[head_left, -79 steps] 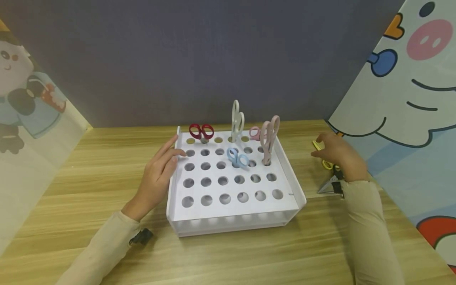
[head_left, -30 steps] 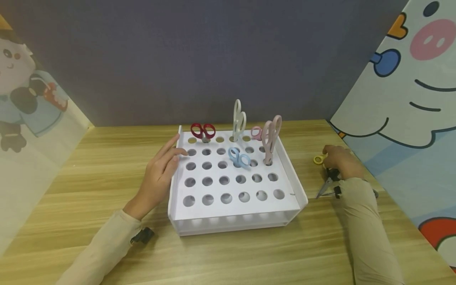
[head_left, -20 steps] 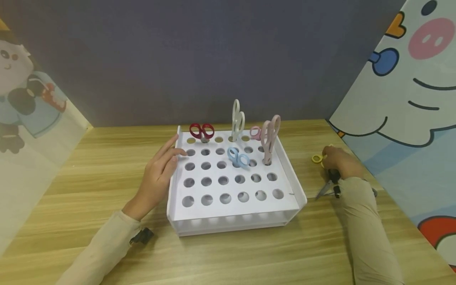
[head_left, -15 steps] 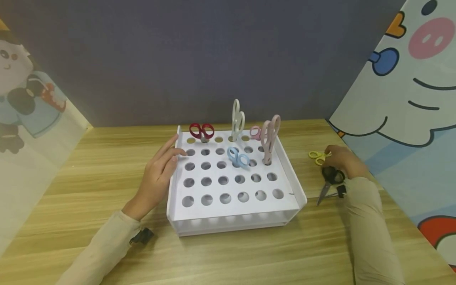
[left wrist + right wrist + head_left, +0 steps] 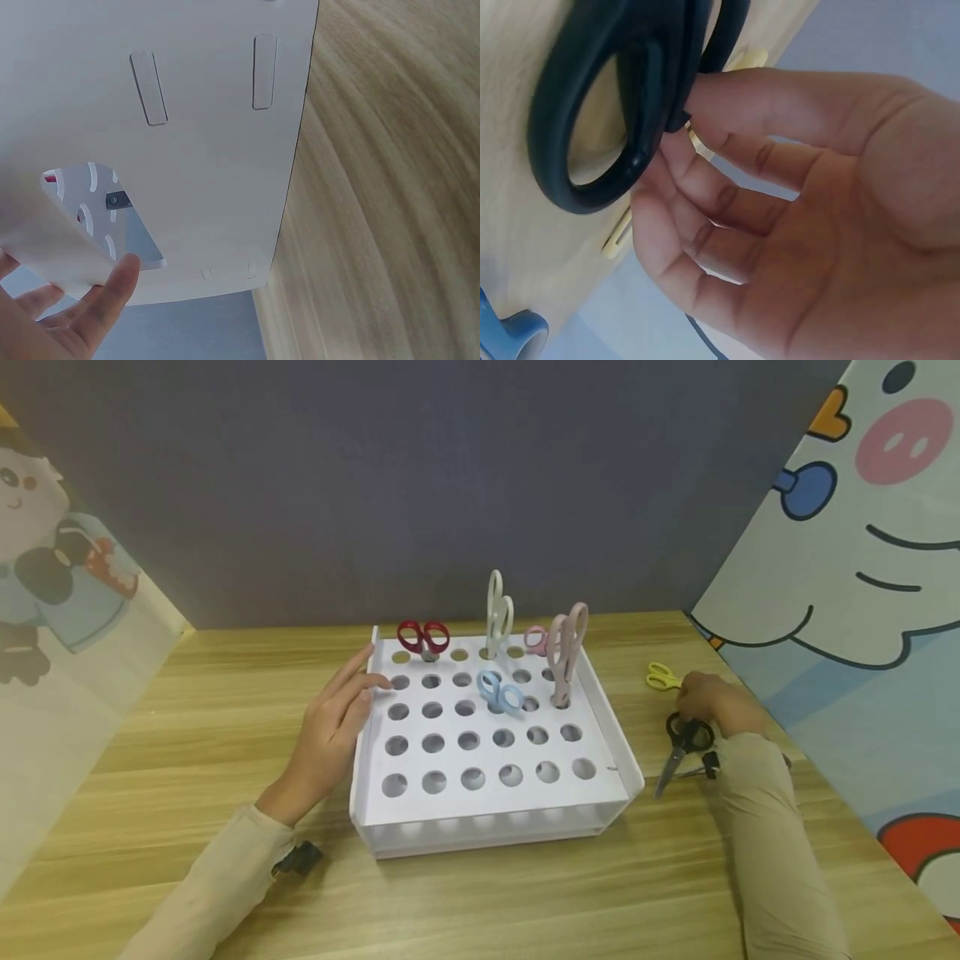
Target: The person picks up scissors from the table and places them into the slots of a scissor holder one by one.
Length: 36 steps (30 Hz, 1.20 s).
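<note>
At the right of the head view, my right hand pinches the yellow scissors at the blade end, their loops pointing away. Beside the thumb lie black scissors; their handle crosses in front of the fingertips in the right wrist view. My left hand rests with extended fingers against the left wall of the white holed rack, one fingertip over its top. The left wrist view shows a finger at the cutout in that side wall.
In the rack stand red scissors, white scissors, small pink scissors, large pale pink scissors and light blue scissors. A blue handle lies on the table near the right wrist. Walls stand behind and at both sides.
My right hand has come down onto the yellow scissors, whose loops have turned up and left. The black scissors have shifted left, out from under the hand. My left hand stays at the rack.
</note>
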### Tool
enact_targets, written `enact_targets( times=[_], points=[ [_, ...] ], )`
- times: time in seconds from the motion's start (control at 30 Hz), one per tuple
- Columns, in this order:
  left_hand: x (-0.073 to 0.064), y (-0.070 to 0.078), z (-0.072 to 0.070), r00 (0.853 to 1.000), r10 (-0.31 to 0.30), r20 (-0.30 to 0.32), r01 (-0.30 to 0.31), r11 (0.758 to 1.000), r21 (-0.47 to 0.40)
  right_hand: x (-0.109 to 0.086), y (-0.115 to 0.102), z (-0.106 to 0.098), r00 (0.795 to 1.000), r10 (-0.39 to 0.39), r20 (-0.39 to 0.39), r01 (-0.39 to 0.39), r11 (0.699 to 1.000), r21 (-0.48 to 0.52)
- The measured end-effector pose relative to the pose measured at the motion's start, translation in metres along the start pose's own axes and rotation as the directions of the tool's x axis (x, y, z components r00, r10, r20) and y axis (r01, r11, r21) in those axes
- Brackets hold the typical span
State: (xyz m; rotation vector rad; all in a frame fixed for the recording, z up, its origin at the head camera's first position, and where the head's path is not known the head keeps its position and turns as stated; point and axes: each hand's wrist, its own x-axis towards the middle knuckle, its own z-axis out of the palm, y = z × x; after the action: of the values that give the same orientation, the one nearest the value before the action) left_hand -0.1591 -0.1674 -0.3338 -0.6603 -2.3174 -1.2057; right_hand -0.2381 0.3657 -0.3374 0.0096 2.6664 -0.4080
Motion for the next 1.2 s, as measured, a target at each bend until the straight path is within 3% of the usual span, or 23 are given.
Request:
enact_targets(
  times=[0.1,0.23,0.33,0.5,0.77,1.2],
  points=[
    [0.000,0.000,0.000,1.000,0.000,-0.001,0.000,1.000,-0.001,0.001,0.000,0.000,1.000,-0.011,-0.011,0.011,1.000,-0.003],
    [0.000,0.000,0.000,1.000,0.005,-0.004,-0.005,1.000,-0.005,0.004,0.000,-0.003,0.995,-0.084,-0.050,0.084,0.996,0.003],
    [0.001,0.000,0.000,1.000,0.008,-0.004,-0.008,1.000,-0.004,0.002,-0.004,-0.006,0.979,-0.165,-0.122,0.165,0.986,-0.007],
    [0.000,0.001,0.000,1.000,0.008,-0.003,-0.008,1.000,0.002,-0.010,-0.018,-0.014,0.954,-0.231,-0.191,0.244,0.969,0.044],
    [0.000,0.000,0.000,1.000,0.012,-0.002,-0.012,1.000,0.000,-0.025,-0.044,-0.022,0.937,-0.268,-0.222,0.296,0.950,0.100],
    [0.000,-0.002,0.000,1.000,0.025,-0.007,-0.025,1.000,-0.002,-0.050,-0.073,-0.031,0.901,-0.330,-0.281,0.363,0.929,0.074]
  ],
)
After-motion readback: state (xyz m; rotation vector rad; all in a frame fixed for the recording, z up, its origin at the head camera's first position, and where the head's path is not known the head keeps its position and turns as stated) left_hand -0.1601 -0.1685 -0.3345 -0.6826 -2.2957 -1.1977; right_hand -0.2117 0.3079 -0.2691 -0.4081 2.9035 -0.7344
